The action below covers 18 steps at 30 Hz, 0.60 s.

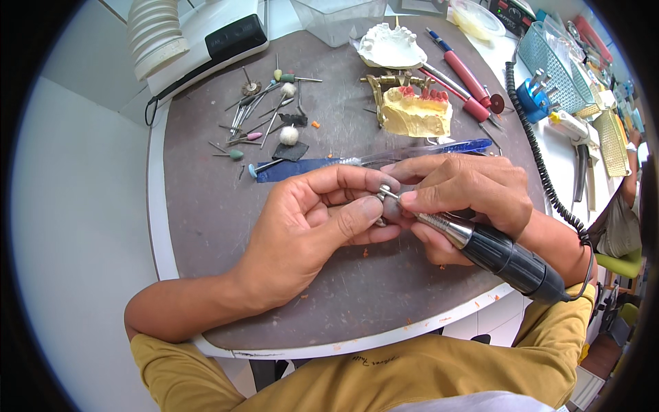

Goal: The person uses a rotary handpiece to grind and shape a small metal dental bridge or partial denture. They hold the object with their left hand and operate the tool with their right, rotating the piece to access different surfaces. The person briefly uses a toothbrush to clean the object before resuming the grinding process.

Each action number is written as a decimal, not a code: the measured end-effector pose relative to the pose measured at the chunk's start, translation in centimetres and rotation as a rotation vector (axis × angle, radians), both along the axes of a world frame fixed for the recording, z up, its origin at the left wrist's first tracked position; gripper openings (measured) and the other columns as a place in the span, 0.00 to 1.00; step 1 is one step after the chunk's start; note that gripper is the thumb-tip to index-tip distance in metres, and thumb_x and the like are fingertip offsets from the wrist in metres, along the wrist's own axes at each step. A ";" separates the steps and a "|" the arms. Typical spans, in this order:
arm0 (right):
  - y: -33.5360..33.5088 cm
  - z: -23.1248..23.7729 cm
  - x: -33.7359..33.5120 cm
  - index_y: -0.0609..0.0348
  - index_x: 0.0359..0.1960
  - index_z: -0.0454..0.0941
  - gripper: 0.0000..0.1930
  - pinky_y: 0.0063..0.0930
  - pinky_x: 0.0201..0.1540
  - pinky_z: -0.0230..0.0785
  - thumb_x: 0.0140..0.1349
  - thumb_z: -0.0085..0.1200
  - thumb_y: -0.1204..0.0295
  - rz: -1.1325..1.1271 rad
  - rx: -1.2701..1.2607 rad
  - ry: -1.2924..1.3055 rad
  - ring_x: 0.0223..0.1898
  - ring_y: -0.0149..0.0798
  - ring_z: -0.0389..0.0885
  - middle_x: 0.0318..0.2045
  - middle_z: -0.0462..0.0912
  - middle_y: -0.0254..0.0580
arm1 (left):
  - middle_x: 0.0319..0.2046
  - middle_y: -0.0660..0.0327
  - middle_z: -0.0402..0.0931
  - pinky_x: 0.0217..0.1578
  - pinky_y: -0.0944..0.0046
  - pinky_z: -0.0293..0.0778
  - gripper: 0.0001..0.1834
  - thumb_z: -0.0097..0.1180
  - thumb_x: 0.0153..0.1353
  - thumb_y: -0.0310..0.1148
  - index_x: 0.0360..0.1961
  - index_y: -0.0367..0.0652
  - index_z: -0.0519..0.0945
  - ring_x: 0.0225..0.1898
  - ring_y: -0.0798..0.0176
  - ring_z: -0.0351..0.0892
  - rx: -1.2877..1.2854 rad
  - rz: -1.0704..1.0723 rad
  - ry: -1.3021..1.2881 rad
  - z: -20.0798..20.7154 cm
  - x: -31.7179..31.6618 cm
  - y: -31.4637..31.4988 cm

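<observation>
My right hand grips a black and silver rotary handpiece like a pen, its cable running off at the lower right. The handpiece's thin metal bit meets a small silvery metal piece, which looks like a dental casting. Thumb and fingers of my left hand pinch that piece, covering much of it. Both hands come together over the middle of the brown work mat, with the fingertips of both close to the piece.
Several loose burs and polishing tips lie at the far left. Beyond my hands are a yellow dental model with red wax, a white cast and red-handled tools. A coiled black cord runs down the right; a ribbed hose stands far left.
</observation>
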State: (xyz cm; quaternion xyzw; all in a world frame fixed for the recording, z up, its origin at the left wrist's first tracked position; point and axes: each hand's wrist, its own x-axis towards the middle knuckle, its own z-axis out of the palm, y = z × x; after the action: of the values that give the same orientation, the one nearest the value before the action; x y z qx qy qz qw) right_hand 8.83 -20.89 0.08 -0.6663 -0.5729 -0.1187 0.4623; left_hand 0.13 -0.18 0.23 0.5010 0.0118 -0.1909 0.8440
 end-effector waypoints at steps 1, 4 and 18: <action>0.0 0.0 0.0 0.63 0.34 0.80 0.14 0.28 0.32 0.80 0.42 0.66 0.83 -0.003 -0.001 0.006 0.32 0.44 0.87 0.31 0.85 0.50 | 0.47 0.54 0.77 0.54 0.58 0.80 0.15 0.52 0.68 0.27 0.54 0.34 0.71 0.50 0.62 0.80 -0.001 -0.005 -0.004 0.0 0.0 0.0; -0.1 0.3 0.1 0.63 0.34 0.80 0.14 0.28 0.33 0.80 0.42 0.65 0.83 -0.011 -0.014 -0.008 0.32 0.44 0.88 0.30 0.85 0.48 | 0.47 0.54 0.77 0.54 0.58 0.79 0.14 0.52 0.68 0.27 0.53 0.35 0.71 0.51 0.60 0.80 -0.003 0.011 -0.027 -0.1 0.0 0.0; -0.5 0.0 0.4 0.69 0.38 0.73 0.12 0.44 0.39 0.82 0.50 0.57 0.82 0.085 0.085 -0.075 0.30 0.49 0.85 0.25 0.79 0.49 | 0.44 0.51 0.80 0.49 0.60 0.81 0.14 0.56 0.64 0.24 0.51 0.34 0.73 0.47 0.57 0.83 0.106 0.100 -0.088 0.2 -0.5 -0.6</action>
State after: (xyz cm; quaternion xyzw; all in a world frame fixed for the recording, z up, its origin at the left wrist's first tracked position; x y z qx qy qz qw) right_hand 9.25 -21.42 0.09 -0.6161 -0.6121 -0.1479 0.4732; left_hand -0.40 -0.77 0.42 0.5515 0.0098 -0.1256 0.8246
